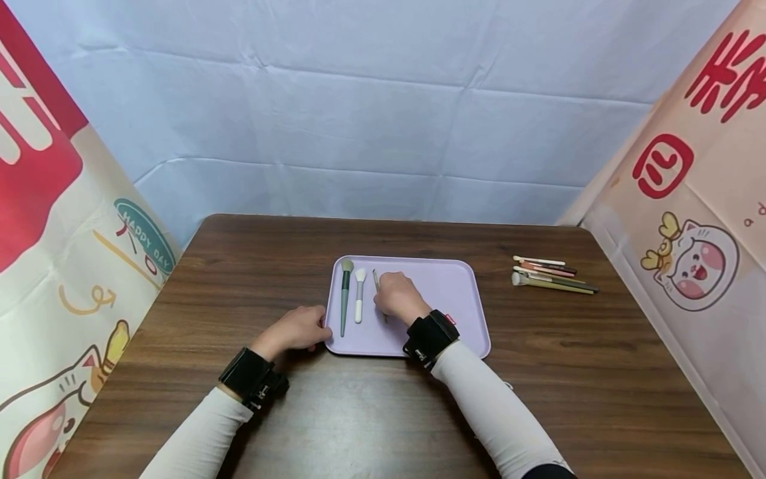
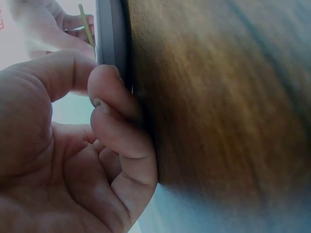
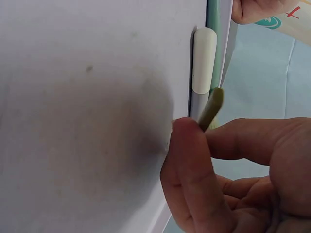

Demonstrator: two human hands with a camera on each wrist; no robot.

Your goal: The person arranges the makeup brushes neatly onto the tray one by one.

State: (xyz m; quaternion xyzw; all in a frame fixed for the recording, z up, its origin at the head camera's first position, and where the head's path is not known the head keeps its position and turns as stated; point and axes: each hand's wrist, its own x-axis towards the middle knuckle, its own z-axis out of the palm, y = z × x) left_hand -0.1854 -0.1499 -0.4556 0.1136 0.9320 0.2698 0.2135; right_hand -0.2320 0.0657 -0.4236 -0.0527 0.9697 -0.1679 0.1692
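Note:
A lilac tray [image 1: 445, 286] lies on the table. My left hand [image 1: 302, 327] grips its left rim near the front corner, the thumb over the edge and the other fingers curled against the side in the left wrist view. Over the middle of the tray, my right hand [image 1: 402, 297] pinches a thin olive makeup brush [image 3: 212, 108] between thumb and fingers; much of the brush is hidden by the hand. Left of it on the tray lie a green makeup brush [image 1: 344, 299] and a shorter white makeup brush [image 1: 359, 299], side by side with bristles toward the back.
Several more makeup brushes [image 1: 547, 269] lie in a loose pile to the right of the tray. The brown wooden table [image 1: 251, 266] is bordered by a pale cloth [image 1: 359, 120] behind and printed cloths at both sides.

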